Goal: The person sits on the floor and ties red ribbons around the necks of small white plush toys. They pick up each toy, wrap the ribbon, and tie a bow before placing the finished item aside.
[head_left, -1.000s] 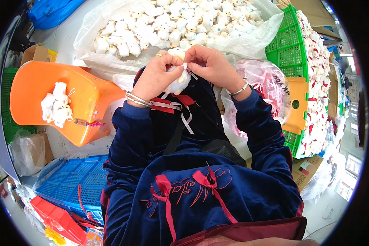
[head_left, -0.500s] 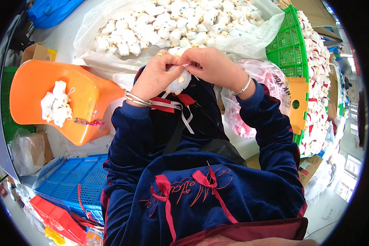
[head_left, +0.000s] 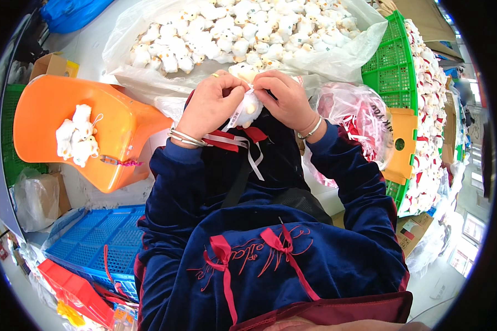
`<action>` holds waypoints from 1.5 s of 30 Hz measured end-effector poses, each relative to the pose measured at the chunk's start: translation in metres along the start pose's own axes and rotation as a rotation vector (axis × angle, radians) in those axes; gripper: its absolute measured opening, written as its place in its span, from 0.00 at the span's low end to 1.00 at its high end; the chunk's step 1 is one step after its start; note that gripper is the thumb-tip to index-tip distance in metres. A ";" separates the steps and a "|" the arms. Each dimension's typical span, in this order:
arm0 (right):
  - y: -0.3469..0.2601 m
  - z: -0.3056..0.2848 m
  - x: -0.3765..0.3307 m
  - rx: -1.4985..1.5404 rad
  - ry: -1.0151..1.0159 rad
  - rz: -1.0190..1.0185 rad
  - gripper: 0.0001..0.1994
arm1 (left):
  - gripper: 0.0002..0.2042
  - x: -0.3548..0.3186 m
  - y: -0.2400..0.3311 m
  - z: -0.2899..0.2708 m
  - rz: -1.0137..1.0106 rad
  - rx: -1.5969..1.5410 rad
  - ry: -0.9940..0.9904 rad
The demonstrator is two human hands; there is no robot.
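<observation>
Over my lap, a small white plush toy (head_left: pixel 249 108) hangs between my hands, its pale head pointing away from me. My left hand (head_left: pixel 211 105) pinches a white ribbon (head_left: pixel 235 117) at the toy's neck; a strip of it with dark print dangles beside the body. On the other side my right hand (head_left: pixel 288 102) is closed, thumb and fingertips on the ribbon at the same neck. The exact grip of the fingertips is partly hidden. Red pieces and white ribbons (head_left: pixel 253 163) lie on my dark trousers below the toy.
A clear plastic sheet (head_left: pixel 121 55) heaped with white plush toys (head_left: pixel 226 33) lies ahead. Several toys and small snips (head_left: pixel 110 160) rest on an orange chair (head_left: pixel 44 110) at left. Right stand a ribbon-filled bag (head_left: pixel 345 105) and green crate (head_left: pixel 389 66); blue crate (head_left: pixel 102 237) lower left.
The toy's head has come into view above my fingers, and the printed ribbon strip now hangs beside its body. My right hand has shifted slightly left and lower.
</observation>
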State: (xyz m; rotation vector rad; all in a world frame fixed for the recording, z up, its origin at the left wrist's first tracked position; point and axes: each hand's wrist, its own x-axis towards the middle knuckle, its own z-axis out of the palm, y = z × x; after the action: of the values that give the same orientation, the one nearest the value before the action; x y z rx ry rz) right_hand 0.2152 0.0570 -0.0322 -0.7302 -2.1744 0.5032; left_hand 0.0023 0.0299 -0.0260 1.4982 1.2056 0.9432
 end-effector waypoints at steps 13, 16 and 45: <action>-0.001 0.006 -0.006 0.012 0.068 -0.051 0.09 | 0.09 -0.009 0.011 -0.001 -0.045 0.037 0.007; -0.002 0.003 -0.006 0.013 0.048 -0.055 0.09 | 0.08 -0.008 0.016 -0.006 0.007 0.063 -0.042; -0.018 0.000 -0.013 0.342 0.030 0.311 0.09 | 0.07 -0.004 0.028 -0.018 0.306 0.552 -0.124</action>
State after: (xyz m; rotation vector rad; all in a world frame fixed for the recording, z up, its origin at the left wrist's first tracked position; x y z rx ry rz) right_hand 0.2161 0.0350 -0.0298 -0.8778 -1.8858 0.9896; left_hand -0.0091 0.0286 0.0053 2.1945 1.2242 0.7241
